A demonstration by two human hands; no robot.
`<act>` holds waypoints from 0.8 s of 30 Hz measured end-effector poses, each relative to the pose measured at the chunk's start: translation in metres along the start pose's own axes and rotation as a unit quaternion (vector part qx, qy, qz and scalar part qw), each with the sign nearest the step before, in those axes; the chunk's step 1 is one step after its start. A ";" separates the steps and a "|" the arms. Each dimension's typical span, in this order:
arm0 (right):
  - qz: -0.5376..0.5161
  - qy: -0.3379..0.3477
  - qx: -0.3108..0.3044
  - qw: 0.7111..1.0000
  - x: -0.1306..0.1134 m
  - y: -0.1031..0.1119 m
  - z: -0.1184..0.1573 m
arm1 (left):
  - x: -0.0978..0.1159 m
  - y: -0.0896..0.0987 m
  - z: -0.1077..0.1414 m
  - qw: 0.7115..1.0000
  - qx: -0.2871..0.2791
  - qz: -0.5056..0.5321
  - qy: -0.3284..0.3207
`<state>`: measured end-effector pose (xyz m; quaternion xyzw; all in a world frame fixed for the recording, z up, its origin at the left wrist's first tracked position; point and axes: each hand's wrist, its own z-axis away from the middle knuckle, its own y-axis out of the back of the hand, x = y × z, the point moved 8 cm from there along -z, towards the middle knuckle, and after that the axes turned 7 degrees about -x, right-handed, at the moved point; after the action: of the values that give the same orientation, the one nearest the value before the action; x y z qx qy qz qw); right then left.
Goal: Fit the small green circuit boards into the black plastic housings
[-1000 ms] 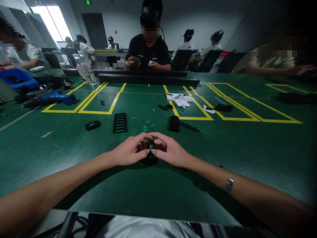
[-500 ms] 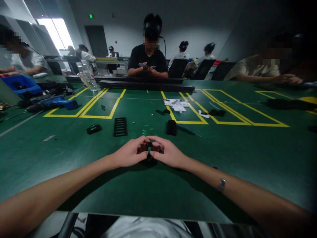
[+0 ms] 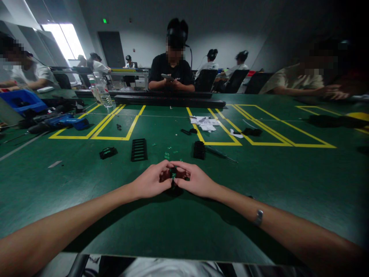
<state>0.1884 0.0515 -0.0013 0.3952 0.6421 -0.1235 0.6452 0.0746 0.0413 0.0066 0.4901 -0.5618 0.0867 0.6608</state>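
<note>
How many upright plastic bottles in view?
2: right bottle on the table, back left; left bottle immediately to its left. Others may be hidden.

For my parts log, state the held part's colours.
The held part is black and green; head view.

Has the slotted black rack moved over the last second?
No. The slotted black rack still sits just right of the yellow tape corner, same gap; the whole view shifted with the camera.

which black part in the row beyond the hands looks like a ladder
The middle one, the slotted frame: table shows between its rungs. The green-flecked part at left and the block beside the screwdriver look more solid.
</note>
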 end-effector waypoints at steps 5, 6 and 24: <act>0.020 -0.005 0.012 1.000 -0.002 0.002 0.000 | 0.000 0.000 0.001 1.000 0.002 0.001 0.001; 0.023 -0.005 0.012 1.000 -0.002 0.003 0.000 | 0.000 0.000 0.001 1.000 0.002 0.003 0.000; 0.026 -0.010 0.008 1.000 -0.003 0.002 0.000 | 0.001 0.002 0.001 1.000 -0.009 0.019 -0.006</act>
<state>0.1894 0.0512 0.0022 0.4160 0.6243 -0.1159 0.6510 0.0728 0.0414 0.0082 0.4740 -0.5760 0.0916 0.6597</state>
